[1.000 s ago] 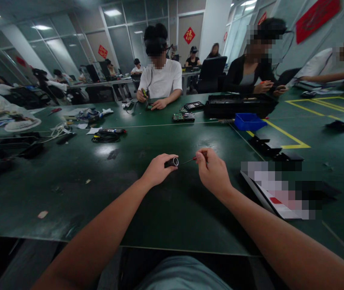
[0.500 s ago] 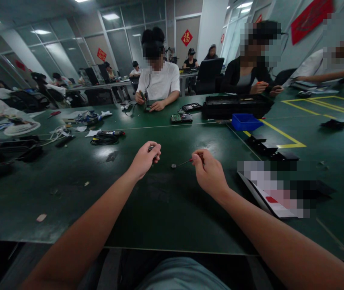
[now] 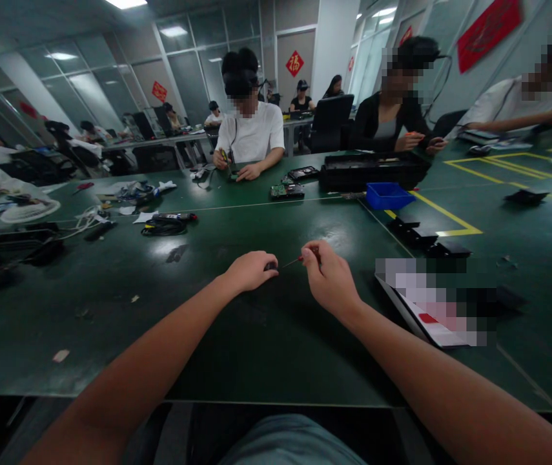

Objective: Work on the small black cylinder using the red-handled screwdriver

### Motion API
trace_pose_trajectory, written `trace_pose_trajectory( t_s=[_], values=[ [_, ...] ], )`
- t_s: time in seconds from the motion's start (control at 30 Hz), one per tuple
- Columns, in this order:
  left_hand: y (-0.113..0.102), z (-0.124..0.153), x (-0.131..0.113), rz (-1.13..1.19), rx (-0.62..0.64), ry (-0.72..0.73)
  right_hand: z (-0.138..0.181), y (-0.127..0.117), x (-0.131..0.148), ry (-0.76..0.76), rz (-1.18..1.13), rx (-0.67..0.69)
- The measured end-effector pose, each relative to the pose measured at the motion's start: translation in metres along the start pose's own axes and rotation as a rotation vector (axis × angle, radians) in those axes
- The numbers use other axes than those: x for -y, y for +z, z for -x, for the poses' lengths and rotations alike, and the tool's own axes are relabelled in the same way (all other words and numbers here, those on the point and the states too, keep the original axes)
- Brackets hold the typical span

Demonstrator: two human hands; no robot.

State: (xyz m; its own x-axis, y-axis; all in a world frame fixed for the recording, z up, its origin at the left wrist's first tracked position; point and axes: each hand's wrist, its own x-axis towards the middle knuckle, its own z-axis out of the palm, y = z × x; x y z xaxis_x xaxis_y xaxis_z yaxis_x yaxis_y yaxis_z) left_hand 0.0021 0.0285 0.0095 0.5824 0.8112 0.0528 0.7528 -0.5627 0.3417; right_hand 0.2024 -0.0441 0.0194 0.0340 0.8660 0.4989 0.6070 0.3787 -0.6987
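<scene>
My left hand [image 3: 250, 270] is closed, fingers curled down over a small dark part [image 3: 270, 265] on the green table [image 3: 266, 336]; most of that part is hidden. My right hand [image 3: 330, 278] pinches a thin red-handled screwdriver [image 3: 291, 261] whose metal tip points left and reaches the part at my left fingertips. Both hands sit close together near the table's middle.
A flat blurred item [image 3: 433, 310] lies right of my right hand, with black parts [image 3: 421, 237] and a blue bin [image 3: 389, 194] behind it. Cables [image 3: 165, 225] lie at the left. Circuit boards [image 3: 287, 190] and a long black case [image 3: 372, 169] sit farther back. Other people work across the table.
My left hand lifted away to the left with the dark part, leaving a small ring at the screwdriver tip, then came back down to meet the tip. My right hand barely moved.
</scene>
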Motion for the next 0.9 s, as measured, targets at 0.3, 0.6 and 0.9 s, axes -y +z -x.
trace_pose_trajectory(
  t_s=[0.3,0.6,0.9],
  values=[
    [-0.024,0.015,0.027,0.790,-0.149,-0.369,0.002,-0.001,-0.002,-0.010,-0.032,0.029],
    [-0.078,0.082,0.112,1.787,-0.597,-0.772,0.001,0.000,0.001,0.009,-0.039,0.057],
    [-0.116,0.179,0.167,1.644,-0.992,-0.865,0.001,0.002,-0.001,0.026,-0.027,0.087]
  ],
)
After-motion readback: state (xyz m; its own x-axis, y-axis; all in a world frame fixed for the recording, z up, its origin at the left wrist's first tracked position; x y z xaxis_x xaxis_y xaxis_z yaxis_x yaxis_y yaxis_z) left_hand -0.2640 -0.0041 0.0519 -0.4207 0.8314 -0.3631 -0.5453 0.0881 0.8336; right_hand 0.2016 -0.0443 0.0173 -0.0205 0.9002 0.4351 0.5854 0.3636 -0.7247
